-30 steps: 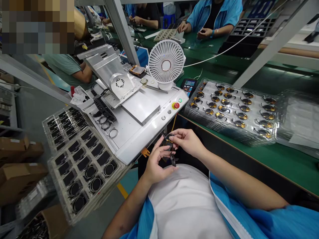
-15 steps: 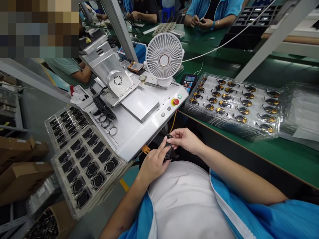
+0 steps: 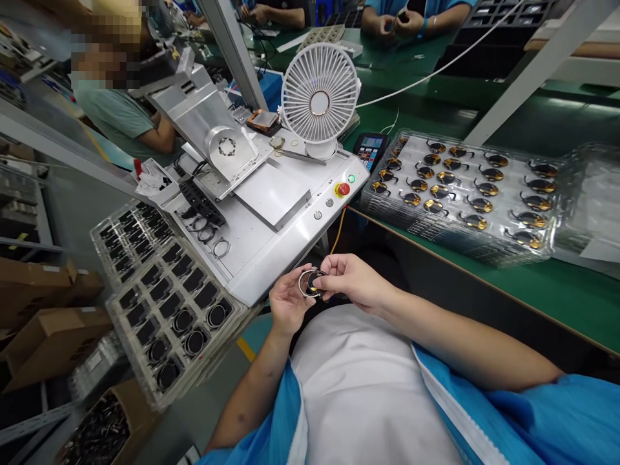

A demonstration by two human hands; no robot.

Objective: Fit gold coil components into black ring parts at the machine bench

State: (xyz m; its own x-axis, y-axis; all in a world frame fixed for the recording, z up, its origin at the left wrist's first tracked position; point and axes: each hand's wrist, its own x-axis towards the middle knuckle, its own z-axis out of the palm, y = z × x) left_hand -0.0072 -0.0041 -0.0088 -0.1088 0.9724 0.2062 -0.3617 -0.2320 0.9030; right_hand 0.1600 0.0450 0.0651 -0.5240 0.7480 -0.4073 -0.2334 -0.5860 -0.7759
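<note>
In front of my shirt, my left hand [image 3: 287,302] grips a thin silvery metal ring [image 3: 301,287] by its left side, thumb and fingers closed on its edge. From the right, my right hand [image 3: 356,282] pinches a small round dark disc part [image 3: 311,282] with gold-coloured patches. The disc overlaps the ring's opening; whether it is seated in the ring I cannot tell. Fingertips of the right hand hide part of both pieces.
On the left, clear trays [image 3: 121,316] hold dark square and round parts. A white machine [image 3: 271,258] with a red button and a white fan [image 3: 318,103] stands ahead. Stacked trays [image 3: 411,223] of black-and-gold discs lie right. Co-workers sit beyond; cardboard boxes [image 3: 58,336] are lower left.
My left hand has turned and shifted left, so the metal ring now shows. My right hand has moved slightly, its thumb now over the disc. The view has tilted a little.
</note>
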